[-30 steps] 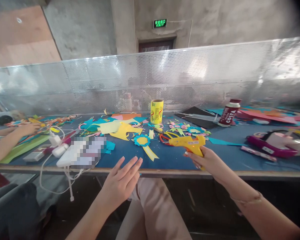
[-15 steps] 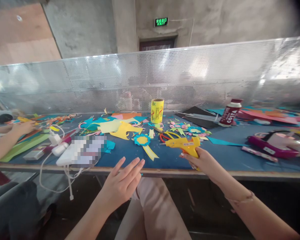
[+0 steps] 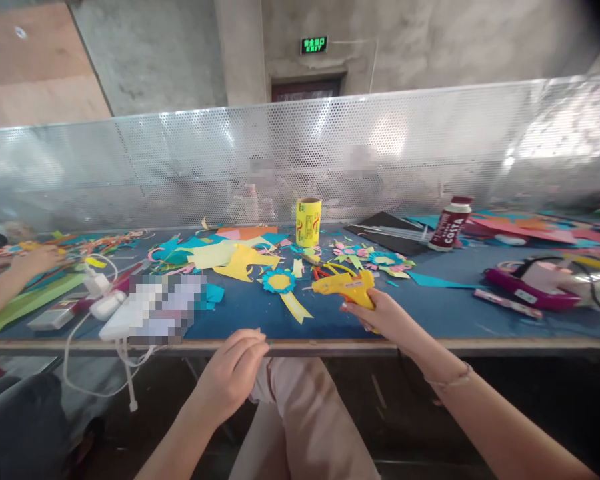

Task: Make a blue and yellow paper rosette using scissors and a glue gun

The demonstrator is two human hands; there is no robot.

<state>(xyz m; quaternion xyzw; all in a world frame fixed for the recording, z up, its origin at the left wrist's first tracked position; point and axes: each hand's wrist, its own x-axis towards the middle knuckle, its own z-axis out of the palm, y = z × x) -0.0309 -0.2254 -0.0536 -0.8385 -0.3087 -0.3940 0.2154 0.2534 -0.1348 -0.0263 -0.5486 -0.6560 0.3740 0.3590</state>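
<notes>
My right hand (image 3: 383, 317) is wrapped round the handle of a yellow hot glue gun (image 3: 344, 287), its nozzle pointing left. Just beyond that nozzle, a paper rosette (image 3: 279, 281) with a blue frilled rim, yellow centre and pale yellow ribbon tail lies flat on the blue tabletop (image 3: 250, 313). My left hand (image 3: 234, 367) hovers by the table's front edge with its fingers curled together; whatever they may pinch is hidden. Behind the glue gun lies a tool with red and yellow handles (image 3: 325, 271), partly covered.
Cut paper scraps (image 3: 240, 260) spread behind the rosette, near a yellow cardboard tube (image 3: 309, 223). To the right stand a dark red bottle (image 3: 450, 225) and a purple holder (image 3: 533, 290). A white power strip (image 3: 117, 320) with cables lies left. Another person's hand (image 3: 40, 260) works far left.
My left hand has drawn back and down, its fingers curling from stretched out to closed. My right hand has brought the glue gun slightly left, nearer the rosette. The view has shifted a little.
</notes>
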